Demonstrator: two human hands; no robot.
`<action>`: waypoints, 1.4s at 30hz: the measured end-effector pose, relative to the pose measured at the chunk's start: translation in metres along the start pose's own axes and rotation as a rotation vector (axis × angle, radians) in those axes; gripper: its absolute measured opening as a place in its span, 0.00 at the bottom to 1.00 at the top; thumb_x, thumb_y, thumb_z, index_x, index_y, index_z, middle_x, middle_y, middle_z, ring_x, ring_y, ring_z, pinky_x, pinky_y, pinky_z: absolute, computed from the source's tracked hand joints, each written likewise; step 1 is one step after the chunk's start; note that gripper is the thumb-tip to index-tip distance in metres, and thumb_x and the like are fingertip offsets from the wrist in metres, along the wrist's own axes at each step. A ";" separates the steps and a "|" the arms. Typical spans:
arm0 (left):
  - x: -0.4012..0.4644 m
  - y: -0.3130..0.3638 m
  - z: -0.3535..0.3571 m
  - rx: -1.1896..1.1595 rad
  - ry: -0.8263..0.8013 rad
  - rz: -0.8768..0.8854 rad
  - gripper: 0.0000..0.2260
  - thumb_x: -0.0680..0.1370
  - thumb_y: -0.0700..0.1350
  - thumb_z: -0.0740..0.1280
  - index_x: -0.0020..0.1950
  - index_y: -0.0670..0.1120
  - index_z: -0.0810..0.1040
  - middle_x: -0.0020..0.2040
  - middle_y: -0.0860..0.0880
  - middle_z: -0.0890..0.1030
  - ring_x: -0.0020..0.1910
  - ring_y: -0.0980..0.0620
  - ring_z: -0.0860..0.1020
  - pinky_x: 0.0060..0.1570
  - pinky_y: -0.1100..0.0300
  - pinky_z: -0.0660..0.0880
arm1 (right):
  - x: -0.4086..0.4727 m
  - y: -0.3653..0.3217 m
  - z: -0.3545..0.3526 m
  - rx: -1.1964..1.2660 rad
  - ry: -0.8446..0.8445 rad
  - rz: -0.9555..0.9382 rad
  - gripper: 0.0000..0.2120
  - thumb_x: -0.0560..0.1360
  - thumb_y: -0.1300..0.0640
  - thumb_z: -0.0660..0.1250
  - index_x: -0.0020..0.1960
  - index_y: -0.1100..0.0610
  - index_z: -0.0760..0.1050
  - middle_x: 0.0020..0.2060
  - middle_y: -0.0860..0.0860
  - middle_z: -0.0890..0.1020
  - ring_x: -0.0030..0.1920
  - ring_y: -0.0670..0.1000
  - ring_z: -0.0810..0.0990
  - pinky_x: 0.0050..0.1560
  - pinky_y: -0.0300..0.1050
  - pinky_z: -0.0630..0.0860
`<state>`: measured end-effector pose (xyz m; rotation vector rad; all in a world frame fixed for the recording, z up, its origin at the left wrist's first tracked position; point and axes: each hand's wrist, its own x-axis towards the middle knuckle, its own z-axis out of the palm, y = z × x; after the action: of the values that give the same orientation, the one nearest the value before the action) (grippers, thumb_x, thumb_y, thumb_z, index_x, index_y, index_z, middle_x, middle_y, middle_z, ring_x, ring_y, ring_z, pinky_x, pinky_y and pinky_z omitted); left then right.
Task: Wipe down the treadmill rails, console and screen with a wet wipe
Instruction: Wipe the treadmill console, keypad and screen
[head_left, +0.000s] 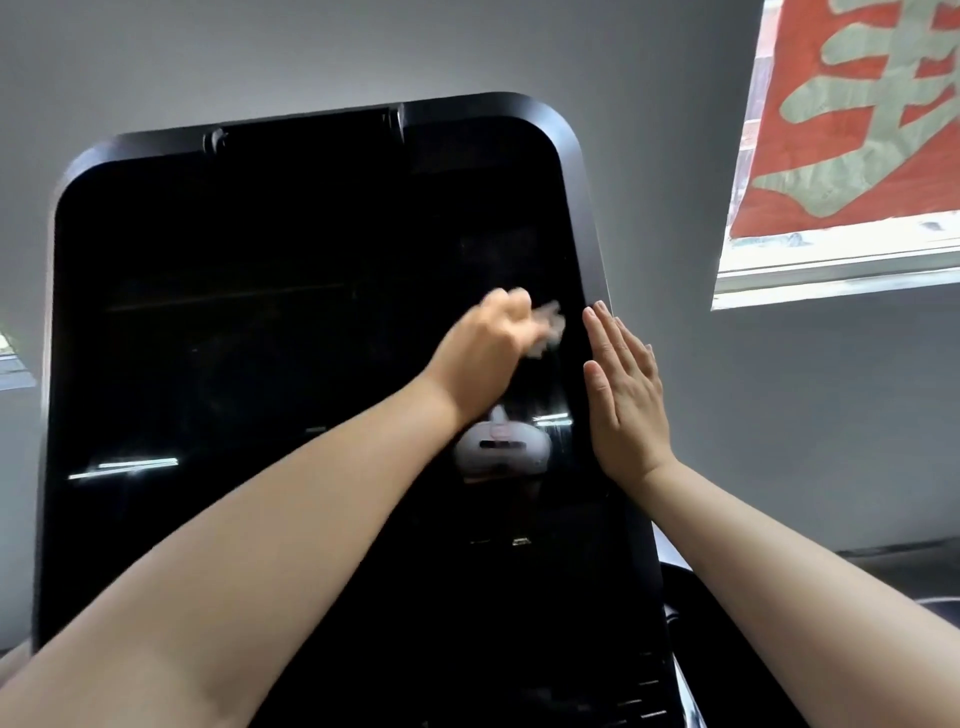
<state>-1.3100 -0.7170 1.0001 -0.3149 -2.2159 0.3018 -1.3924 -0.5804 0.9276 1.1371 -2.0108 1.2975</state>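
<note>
The treadmill's tall black screen (249, 322) fills the middle of the view, tilted back and switched off. My left hand (483, 353) reaches across it and grips a crumpled white wet wipe (548, 327), pressed against the glass near the screen's right side; the wipe is blurred. My right hand (623, 395) lies flat with straight fingers on the screen's right edge, just right of the wipe. A white headset is reflected in the glass below my left wrist.
A grey wall stands behind the screen. At the upper right is a window (831, 270) with a red banner (852, 114) bearing pale characters. The console's dark vents (644, 691) show at the bottom right.
</note>
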 end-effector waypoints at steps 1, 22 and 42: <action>0.008 -0.003 0.001 0.008 0.039 -0.120 0.06 0.74 0.35 0.64 0.43 0.36 0.81 0.35 0.42 0.74 0.35 0.42 0.75 0.32 0.52 0.76 | 0.000 -0.001 0.000 0.018 0.003 0.006 0.26 0.76 0.44 0.41 0.73 0.46 0.52 0.71 0.38 0.54 0.71 0.38 0.52 0.74 0.44 0.44; 0.045 -0.052 -0.001 0.058 0.088 -0.189 0.07 0.70 0.29 0.67 0.44 0.36 0.83 0.36 0.40 0.74 0.35 0.40 0.75 0.35 0.52 0.77 | 0.024 0.020 -0.016 -0.125 0.011 -0.291 0.23 0.77 0.58 0.52 0.70 0.61 0.68 0.70 0.55 0.70 0.66 0.56 0.69 0.68 0.59 0.64; 0.052 -0.035 0.002 -0.101 -0.017 -0.136 0.04 0.73 0.35 0.67 0.44 0.34 0.81 0.37 0.40 0.74 0.39 0.41 0.75 0.41 0.50 0.77 | 0.063 0.010 -0.003 0.053 -0.083 -0.120 0.25 0.77 0.51 0.47 0.73 0.46 0.48 0.72 0.38 0.51 0.72 0.34 0.47 0.75 0.39 0.42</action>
<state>-1.3472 -0.7331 1.0485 -0.2156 -2.2615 0.1199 -1.4349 -0.6002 0.9716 1.3353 -1.9442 1.2691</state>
